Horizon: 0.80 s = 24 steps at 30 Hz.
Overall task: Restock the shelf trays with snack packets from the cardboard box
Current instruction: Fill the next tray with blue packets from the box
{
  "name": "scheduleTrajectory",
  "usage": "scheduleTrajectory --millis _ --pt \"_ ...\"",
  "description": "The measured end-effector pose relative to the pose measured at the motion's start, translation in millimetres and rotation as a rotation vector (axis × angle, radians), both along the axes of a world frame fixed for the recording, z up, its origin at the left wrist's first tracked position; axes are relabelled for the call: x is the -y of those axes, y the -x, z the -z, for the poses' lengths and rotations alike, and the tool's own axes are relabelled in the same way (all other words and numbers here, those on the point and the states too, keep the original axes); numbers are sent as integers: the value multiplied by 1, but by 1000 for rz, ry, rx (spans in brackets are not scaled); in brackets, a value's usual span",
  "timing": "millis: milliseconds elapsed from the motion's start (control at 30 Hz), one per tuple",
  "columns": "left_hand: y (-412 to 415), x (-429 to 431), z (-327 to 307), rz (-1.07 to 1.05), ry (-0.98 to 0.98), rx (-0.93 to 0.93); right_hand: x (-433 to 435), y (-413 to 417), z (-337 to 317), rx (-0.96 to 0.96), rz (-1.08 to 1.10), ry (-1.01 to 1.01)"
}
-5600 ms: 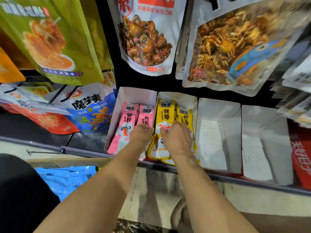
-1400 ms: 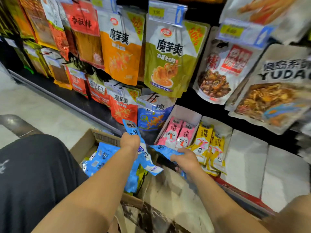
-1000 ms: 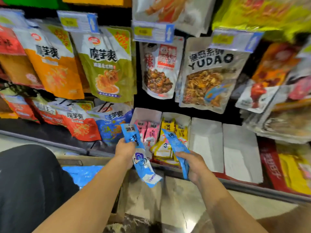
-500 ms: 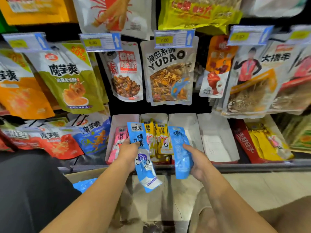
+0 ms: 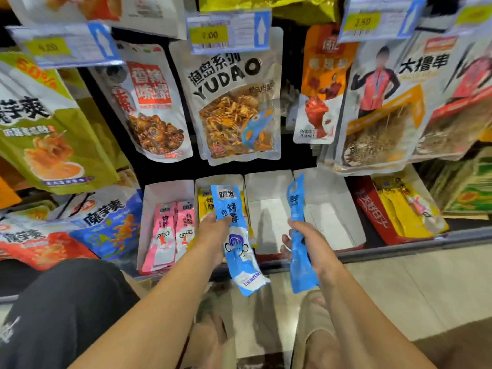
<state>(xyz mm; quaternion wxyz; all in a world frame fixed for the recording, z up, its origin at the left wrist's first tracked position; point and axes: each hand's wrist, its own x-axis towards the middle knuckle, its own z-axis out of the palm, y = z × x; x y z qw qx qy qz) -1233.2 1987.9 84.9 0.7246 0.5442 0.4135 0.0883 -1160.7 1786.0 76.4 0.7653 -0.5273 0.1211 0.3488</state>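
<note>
Gripping a blue packet [image 5: 238,251] upright in the left hand [image 5: 213,235], overlapping yellow packets [image 5: 205,206] just left of the empty tray [image 5: 269,217]. Pinching a second packet [image 5: 296,209] edge-on in the right hand [image 5: 306,243], before that tray's right wall. Open room between both packets.

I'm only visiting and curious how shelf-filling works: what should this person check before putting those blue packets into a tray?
1. Left hand grips its blue packet: ok.
2. Right hand grips the second blue packet: ok.
3. A tray is free: the third tray and the fourth tray hold nothing: ok.
4. No mixing of flavours: the pink packets and the yellow packets sit in their own trays: ok.
5. Both packets face print-up: the left one shows its print, the right one is seen edge-on: cannot tell.
</note>
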Motion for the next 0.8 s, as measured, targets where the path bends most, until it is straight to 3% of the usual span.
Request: scheduleTrajectory --millis 267,533,800 --pt "-53 3 33 65 25 -65 2 -43 30 0 58 138" --pt "-121 13 60 153 -32 -147 10 -93 45 242 90 309" --pt "-179 28 111 112 -10 -168 12 -133 72 191 94 215"
